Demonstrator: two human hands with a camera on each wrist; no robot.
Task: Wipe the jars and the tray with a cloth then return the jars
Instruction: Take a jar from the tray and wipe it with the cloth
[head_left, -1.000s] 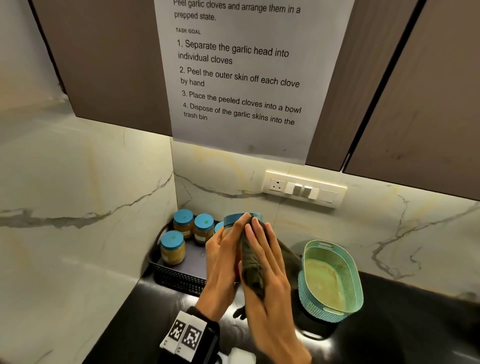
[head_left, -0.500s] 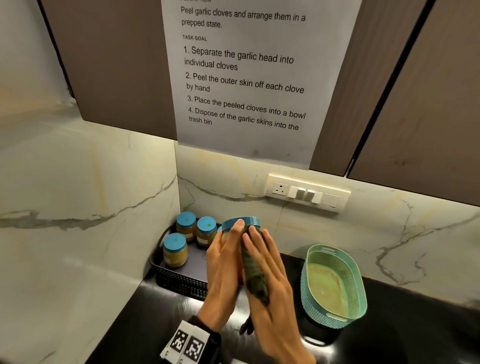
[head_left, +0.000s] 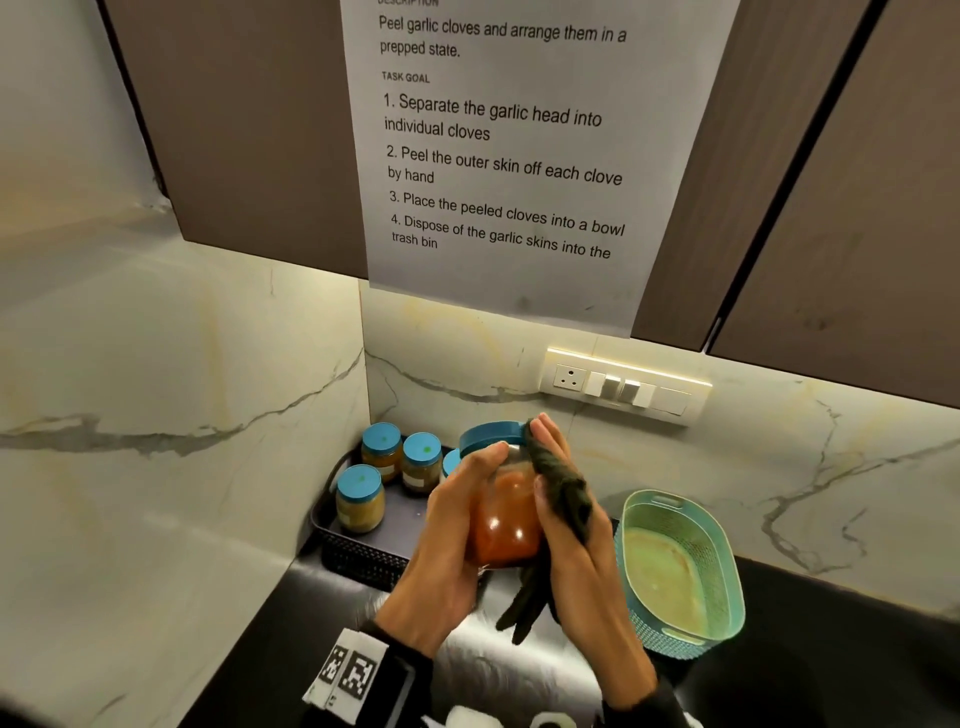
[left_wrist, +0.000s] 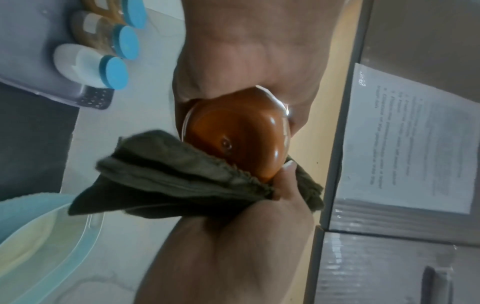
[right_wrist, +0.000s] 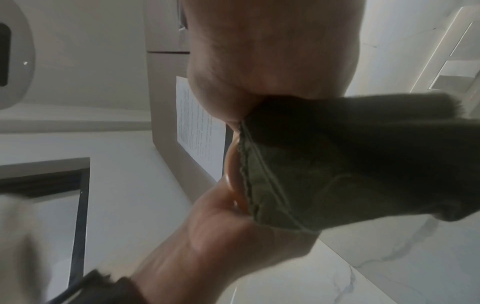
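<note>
Where the cloth (head_left: 563, 488) covers the jar (head_left: 501, 525), its right side is hidden.

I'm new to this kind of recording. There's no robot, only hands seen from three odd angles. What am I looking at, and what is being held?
There is no machine here: a person works with bare hands and wears three cameras. The wide picture comes from a camera on the head, looking down at a black counter in a corner. The two close, tilted pictures come from a camera on each wrist, looking along the hand. The left hand grips a large jar with orange-red contents and a blue lid, held clear of the counter. The right hand presses a dark green cloth against the jar's side, with its thumb pinching the cloth. Behind them, smaller blue-lidded jars stand in a dark tray. A teal basket sits to the right.
</note>
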